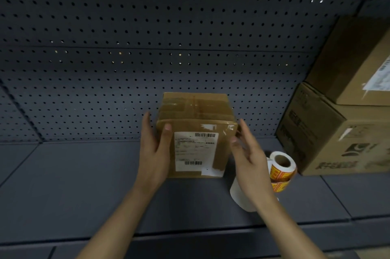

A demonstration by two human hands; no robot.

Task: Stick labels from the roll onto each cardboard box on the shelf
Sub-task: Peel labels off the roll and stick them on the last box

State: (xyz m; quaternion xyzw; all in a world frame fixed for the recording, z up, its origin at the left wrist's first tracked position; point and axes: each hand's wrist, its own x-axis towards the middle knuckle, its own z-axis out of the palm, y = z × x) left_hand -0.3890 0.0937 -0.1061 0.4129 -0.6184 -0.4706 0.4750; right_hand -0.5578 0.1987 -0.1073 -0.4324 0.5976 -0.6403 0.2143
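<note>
Bracing the small cardboard box (196, 109) now: your left hand (155, 153) clasps its left front corner, fingers flat along the side and thumb pressed on the front face. Your right hand (249, 161) hangs at the right front edge with fingers straight and loose, gripping nothing. It is blurred, so I cannot tell whether the fingertips touch the cardboard.

The box stands mid-way along the dark metal shelf (84, 185), near the pegboard back panel (147, 37), and a white shipping label (195, 151) covers much of its front. The label roll (281, 167) lies on the shelf just right of your right hand, yellow-and-red stickers showing. Its white backing strip (238, 195) trails toward the shelf's front edge under your wrist. 2 bigger cartons are stacked at the far right, the lower carton (329, 142) near the roll and the upper carton (354, 64) on top of it.

Watch these risks. With only 1 hand holding, a push from the right could twist the box or slide it back. Your right wrist sits over that loose strip, so by my judgement a reach for the roll may snag it and drag the roll off the front lip. The front is crowded too, so a carelessly placed sticker would cover a barcode. I see no yellow sticker on this box, so it looks not yet labelled.
</note>
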